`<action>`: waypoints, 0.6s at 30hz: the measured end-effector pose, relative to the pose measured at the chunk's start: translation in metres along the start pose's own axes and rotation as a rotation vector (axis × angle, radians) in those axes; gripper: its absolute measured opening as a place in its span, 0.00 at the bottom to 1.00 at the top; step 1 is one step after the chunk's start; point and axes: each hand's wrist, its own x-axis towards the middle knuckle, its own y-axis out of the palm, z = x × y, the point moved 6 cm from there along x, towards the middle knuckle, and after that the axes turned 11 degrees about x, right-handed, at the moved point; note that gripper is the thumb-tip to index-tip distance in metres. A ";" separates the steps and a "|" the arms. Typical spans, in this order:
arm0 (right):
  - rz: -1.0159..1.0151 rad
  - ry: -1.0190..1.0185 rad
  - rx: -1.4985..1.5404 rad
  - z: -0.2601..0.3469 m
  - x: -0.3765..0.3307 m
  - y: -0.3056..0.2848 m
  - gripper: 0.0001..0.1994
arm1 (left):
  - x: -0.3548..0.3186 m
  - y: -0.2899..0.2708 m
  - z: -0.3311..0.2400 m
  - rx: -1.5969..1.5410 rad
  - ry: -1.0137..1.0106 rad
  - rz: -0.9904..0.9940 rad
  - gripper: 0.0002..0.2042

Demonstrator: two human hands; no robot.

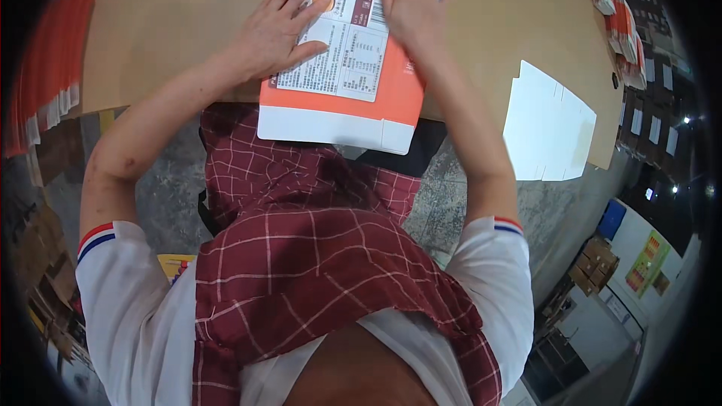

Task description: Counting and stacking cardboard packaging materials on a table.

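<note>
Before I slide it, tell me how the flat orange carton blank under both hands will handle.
The orange carton blank looks like thin card lying flat, so probably light and bendy. Its near edge overhangs the brown table, so it may droop or tip if released. The left hand and right hand press it flat.

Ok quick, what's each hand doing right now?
Left hand: open, flat, pressing on the orange and white carton.
Right hand: open, flat, pressing on the same carton's upper part.

bright, even light on my counter; fisheye bends edges, corners go black, small lamps glare at right.
</note>
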 end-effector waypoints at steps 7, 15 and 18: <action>0.054 0.240 0.178 -0.037 0.058 0.015 0.22 | -0.001 -0.001 -0.012 -0.032 -0.060 0.043 0.31; 0.040 -0.145 0.344 0.009 -0.017 -0.052 0.19 | 0.011 -0.011 -0.008 -0.106 -0.101 0.387 0.37; -0.038 -0.471 0.253 0.075 -0.102 -0.070 0.17 | 0.011 -0.016 -0.003 -0.141 -0.093 0.390 0.35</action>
